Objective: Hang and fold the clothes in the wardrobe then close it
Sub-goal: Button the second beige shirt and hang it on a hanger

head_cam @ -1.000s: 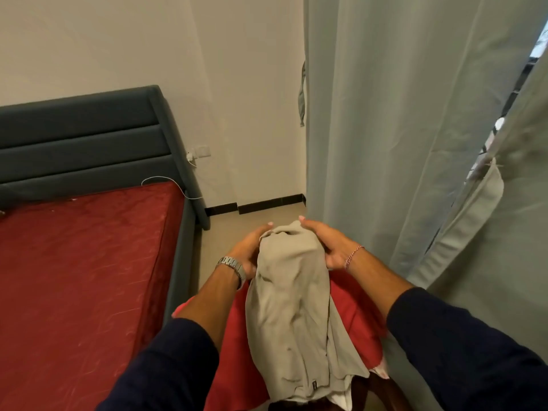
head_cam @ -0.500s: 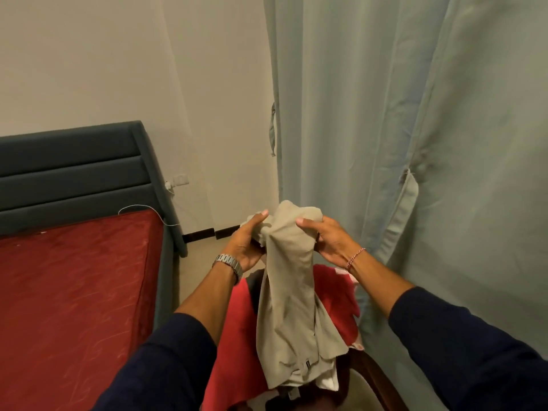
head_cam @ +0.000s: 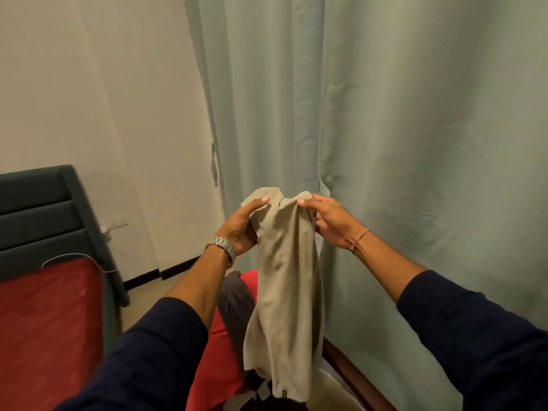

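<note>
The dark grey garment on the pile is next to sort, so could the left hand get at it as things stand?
Probably not yet: the left hand is pinching the beige garment, whose hanging cloth partly covers the dark grey garment just below.

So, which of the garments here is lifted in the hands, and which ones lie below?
The beige garment is lifted: the left hand and right hand pinch its top edge. The red garment and the dark grey one lie beneath it.

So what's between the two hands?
In the head view, only the top edge of the beige garment, stretched from the left hand to the right hand.
</note>
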